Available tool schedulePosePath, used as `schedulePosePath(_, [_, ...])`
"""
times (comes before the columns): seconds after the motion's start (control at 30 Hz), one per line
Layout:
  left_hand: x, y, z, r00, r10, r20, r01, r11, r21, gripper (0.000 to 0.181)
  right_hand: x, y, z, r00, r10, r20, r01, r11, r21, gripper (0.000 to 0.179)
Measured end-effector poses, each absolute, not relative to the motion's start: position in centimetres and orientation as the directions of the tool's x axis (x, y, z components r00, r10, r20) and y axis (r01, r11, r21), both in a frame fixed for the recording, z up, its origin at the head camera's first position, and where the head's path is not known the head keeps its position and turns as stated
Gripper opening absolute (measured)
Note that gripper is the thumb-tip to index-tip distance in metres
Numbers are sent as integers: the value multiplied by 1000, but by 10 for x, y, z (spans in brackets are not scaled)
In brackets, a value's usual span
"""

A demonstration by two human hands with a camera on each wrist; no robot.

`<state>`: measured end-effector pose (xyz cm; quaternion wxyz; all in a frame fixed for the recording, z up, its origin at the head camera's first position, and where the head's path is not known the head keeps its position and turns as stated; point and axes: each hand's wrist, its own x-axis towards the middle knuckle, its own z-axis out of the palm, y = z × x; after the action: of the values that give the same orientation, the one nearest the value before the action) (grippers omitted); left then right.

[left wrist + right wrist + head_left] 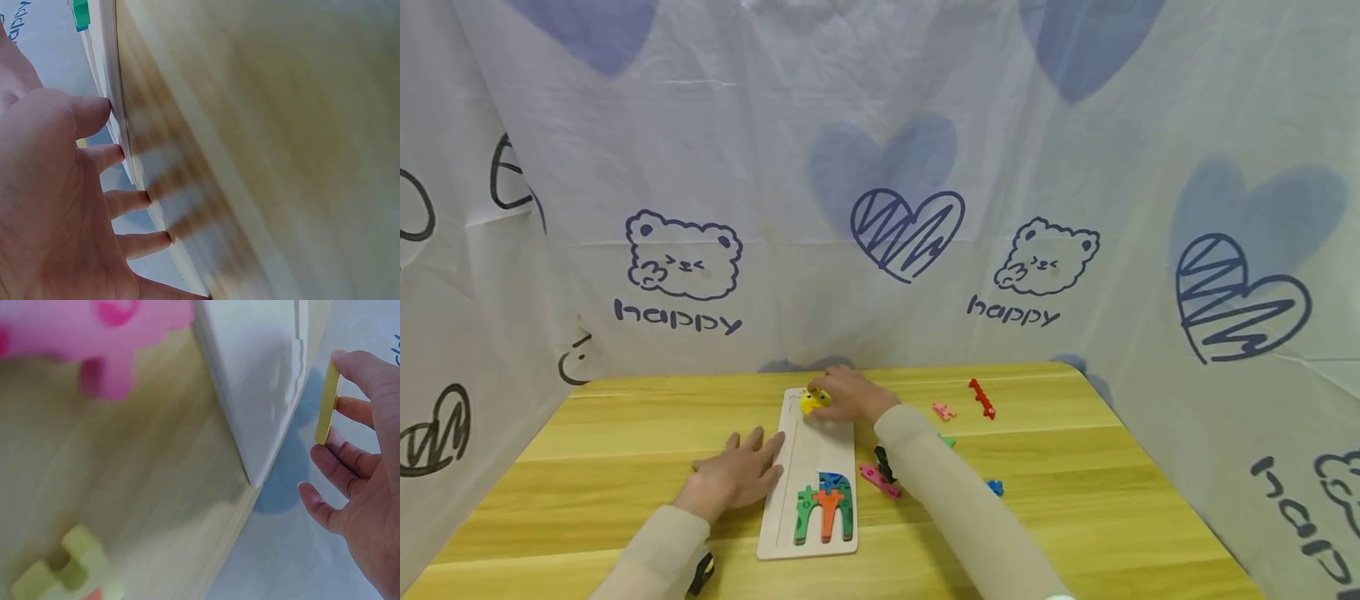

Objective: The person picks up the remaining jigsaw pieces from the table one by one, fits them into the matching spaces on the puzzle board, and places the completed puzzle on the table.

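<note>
Yellow flat puzzle piece [327,400]: I see its long edge, up-down, only from right wrist; right hand [848,395] pinches it, left hand [735,475] spread.

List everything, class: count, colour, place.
Table: 1, yellowish, foreground
Puzzle board: 1, whitish, on table
Joined pieces: several, green, orange, blue, board's near end
Yellow piece: 1, yellow, board's far end
Pink piece: 1, pink, board's right
Small piece: 1, pink, farther back
Long piece: 1, red, beside that
Green piece: 1, green, table's right
Blue piece: 1, blue, table's right
Notched piece: 1, yellowish, right wrist view
Backdrop: 1+, whitish, printed, behind
Devices: 2, black, wrists
Left hand: 1, board's left edge
Right hand: 1, gripping yellow piece
Sleeves: 2, cream, forearms
</note>
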<state>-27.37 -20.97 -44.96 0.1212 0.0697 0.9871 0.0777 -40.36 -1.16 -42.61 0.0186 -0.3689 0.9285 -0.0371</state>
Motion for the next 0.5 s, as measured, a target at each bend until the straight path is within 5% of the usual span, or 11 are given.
schedulePosePath(0.5, [-273,-210,-450,-962,155,-226,116,978,175,61,-414,-38,-445,-760,-649,-20,-643,757,-116,47])
